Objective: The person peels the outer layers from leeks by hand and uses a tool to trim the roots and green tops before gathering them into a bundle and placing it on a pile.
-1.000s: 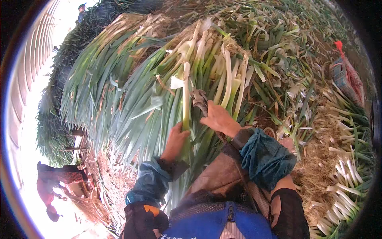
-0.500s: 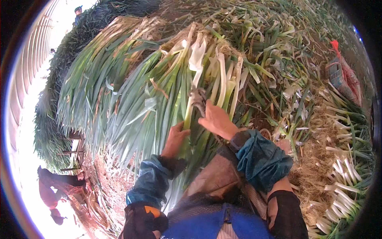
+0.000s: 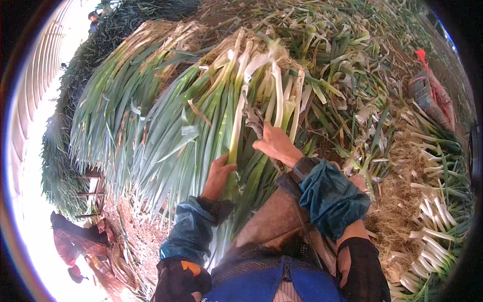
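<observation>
Head cam, leek in L fingers

2 bare hands are showing — 1 grey-brown slender tool, 1 red-topped sack, at least 2 background people — among uncountable green-and-white leeks.

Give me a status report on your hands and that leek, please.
Left hand gripping leek. Right hand holding tool alongside. Other leeks crowded around.
</observation>
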Tool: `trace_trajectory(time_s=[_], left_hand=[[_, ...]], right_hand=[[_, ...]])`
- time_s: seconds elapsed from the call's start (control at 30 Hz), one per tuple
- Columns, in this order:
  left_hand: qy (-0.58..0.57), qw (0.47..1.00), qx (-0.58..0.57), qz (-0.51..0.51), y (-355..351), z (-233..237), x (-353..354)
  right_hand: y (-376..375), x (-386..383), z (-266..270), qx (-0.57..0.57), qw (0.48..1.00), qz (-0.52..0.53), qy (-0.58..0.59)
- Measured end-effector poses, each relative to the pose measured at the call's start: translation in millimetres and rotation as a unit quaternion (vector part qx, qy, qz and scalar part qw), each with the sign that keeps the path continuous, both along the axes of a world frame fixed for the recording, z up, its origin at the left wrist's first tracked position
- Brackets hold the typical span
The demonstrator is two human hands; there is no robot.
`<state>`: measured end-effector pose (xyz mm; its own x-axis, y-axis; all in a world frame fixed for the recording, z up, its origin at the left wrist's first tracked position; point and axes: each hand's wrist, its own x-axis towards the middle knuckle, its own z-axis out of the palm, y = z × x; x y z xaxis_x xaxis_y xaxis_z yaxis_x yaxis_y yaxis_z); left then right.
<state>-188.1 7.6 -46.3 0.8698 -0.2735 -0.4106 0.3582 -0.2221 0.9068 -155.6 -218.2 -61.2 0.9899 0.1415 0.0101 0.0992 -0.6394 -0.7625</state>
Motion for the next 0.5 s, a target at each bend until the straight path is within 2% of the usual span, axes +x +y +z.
trace_trajectory(time_s=[0.07, 0.17, 0.2, 0.3, 0.33, 0.37, 0.43, 0.5], left_hand=[[0.023, 1.0, 0.012, -0.005, 3, -2, 1], [-0.026, 1.0, 0.001, -0.01, 2, -8, 1], [-0.051, 0.998, 0.021, -0.031, 0, -4, 4], [-0.137, 0.984, 0.073, -0.085, -18, -1, 24], [-0.171, 0.976, 0.086, -0.1, -29, -12, 38], [-0.204, 0.967, 0.098, -0.114, -37, -17, 55], [-0.279, 0.895, 0.269, -0.221, -52, -13, 102], [-0.419, 0.878, 0.207, -0.105, -37, -63, 182]], right_hand=[[-4, 4, 0, 0.034, 0.999, -0.021, 0.031], [-11, 0, 16, 0.046, 0.996, -0.06, 0.051], [-13, 0, 23, 0.04, 0.996, -0.071, 0.046], [0, -14, 57, 0.027, 0.993, -0.018, 0.116], [3, -18, 55, 0.013, 0.998, -0.003, 0.058], [0, -15, 49, 0.018, 0.997, -0.035, 0.067], [-17, -6, 27, 0.028, 0.991, -0.099, 0.083], [-29, -6, 24, 0.053, 0.99, -0.099, 0.083]])
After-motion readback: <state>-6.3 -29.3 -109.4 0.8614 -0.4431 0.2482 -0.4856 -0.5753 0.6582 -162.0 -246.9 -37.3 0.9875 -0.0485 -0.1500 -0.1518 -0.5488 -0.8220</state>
